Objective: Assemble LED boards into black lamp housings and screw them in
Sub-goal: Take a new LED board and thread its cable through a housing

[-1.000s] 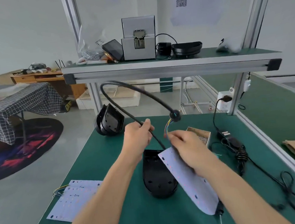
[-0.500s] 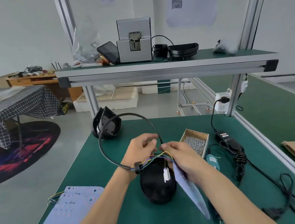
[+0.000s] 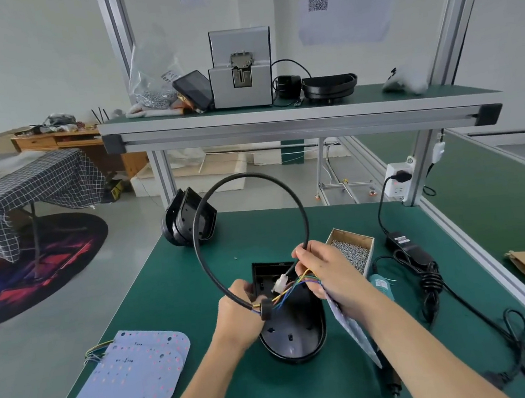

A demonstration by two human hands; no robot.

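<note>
Left hand (image 3: 239, 312) grips black cable (image 3: 245, 176) nr its grommet end; right hand (image 3: 328, 273) pinches cable's other end + coloured wires, w/ LED board (image 3: 351, 329) tucked under it. Both over black housing (image 3: 294, 329), open side up on green surface (image 3: 173, 290). Spare LED boards (image 3: 133, 370) lie left.

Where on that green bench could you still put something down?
Bare green mat lies between the stacked housings at the back, the LED boards at front left, and the open housing. Another patch runs along the near edge between the forearms. The right side is crowded: screw box, screwdriver, power cable.
</note>
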